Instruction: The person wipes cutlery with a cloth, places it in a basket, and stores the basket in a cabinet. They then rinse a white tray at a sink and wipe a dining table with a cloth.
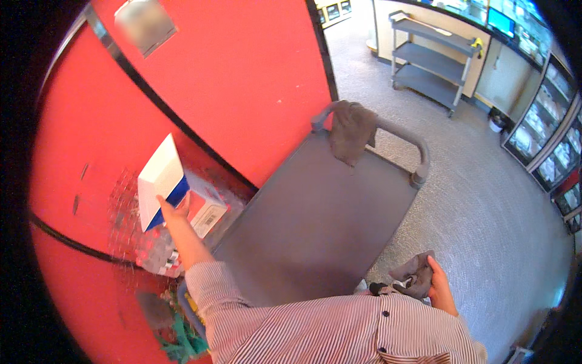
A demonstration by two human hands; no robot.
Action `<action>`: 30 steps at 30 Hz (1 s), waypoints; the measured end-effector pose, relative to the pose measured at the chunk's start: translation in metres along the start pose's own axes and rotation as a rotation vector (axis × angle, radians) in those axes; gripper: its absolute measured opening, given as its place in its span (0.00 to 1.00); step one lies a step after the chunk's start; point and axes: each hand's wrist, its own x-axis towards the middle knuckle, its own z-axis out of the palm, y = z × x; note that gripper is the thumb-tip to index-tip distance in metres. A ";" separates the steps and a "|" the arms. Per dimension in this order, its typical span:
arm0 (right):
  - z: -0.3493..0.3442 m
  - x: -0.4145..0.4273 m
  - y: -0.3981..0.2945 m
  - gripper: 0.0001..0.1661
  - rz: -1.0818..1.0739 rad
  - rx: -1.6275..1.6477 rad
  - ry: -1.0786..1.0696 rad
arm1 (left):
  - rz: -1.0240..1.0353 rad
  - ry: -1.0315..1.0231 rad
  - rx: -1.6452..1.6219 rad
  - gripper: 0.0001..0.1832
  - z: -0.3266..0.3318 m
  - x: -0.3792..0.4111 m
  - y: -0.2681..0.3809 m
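Observation:
My left hand [175, 211] reaches out to the left and grips a white and blue cardboard box [160, 177] by its raised flap. The box's lower part bears a barcode label and sits by a wire basket [120, 214] against a red wall. In my right hand [441, 286] is a crumpled dark grey cloth [416, 273], held low in front of my striped shirt. Between my arms stretches the bare grey top shelf of a utility cart [313, 218]. A second dark cloth [352, 129] hangs over the cart's far handle [404, 132].
The red wall [236, 82] runs along the cart's left side. Clear plastic packages [159, 259] lie below the box, with a green item [182, 336] lower down. Across the grey floor stands another three-shelf cart [429, 59]. Glass-fronted cabinets [541, 113] line the right.

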 end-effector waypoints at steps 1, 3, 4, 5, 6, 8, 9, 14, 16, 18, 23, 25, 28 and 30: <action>0.002 -0.001 -0.002 0.20 -0.034 -0.065 0.022 | 0.111 -0.112 -0.018 0.30 -0.008 -0.011 -0.011; 0.008 -0.005 -0.010 0.20 -0.122 -0.132 0.007 | -0.082 -0.029 -0.183 0.31 -0.010 -0.041 -0.031; 0.016 -0.006 -0.016 0.23 -0.090 -0.210 0.096 | 0.066 -0.097 0.022 0.28 -0.011 -0.060 -0.062; 0.025 -0.008 -0.020 0.23 -0.180 -0.233 0.043 | 0.108 -0.294 0.210 0.23 -0.015 -0.087 -0.092; 0.036 -0.009 -0.025 0.24 -0.212 -0.256 0.158 | -0.121 -0.490 0.243 0.20 -0.012 -0.116 -0.125; 0.055 -0.024 -0.039 0.23 -0.379 -0.375 -0.296 | -0.387 -0.862 0.362 0.19 -0.008 -0.180 -0.205; 0.064 -0.032 -0.050 0.22 -0.333 -0.451 -0.307 | -0.407 -0.750 0.547 0.19 -0.012 -0.222 -0.243; 0.098 -0.058 -0.073 0.20 -0.651 -0.812 -0.600 | -0.403 -1.331 1.092 0.27 -0.025 -0.360 -0.357; 0.093 -0.062 -0.083 0.21 -0.977 -1.073 -0.664 | -0.467 -1.293 0.993 0.26 -0.017 -0.381 -0.374; 0.081 -0.065 -0.090 0.23 -0.987 -1.099 -0.670 | -0.505 -1.258 1.015 0.24 -0.011 -0.390 -0.374; 0.044 -0.063 -0.104 0.27 -0.992 -1.256 -0.618 | -0.043 -1.117 1.059 0.18 0.002 -0.415 -0.375; 0.034 -0.064 -0.108 0.30 -0.856 -1.268 -0.646 | 0.134 -1.026 1.004 0.16 0.003 -0.430 -0.375; 0.024 -0.070 -0.120 0.37 -0.453 -1.364 -0.591 | 0.234 -0.936 1.070 0.13 -0.008 -0.463 -0.368; 0.026 -0.071 -0.126 0.42 -0.429 -1.024 -0.760 | 0.457 -1.056 1.087 0.13 -0.017 -0.487 -0.361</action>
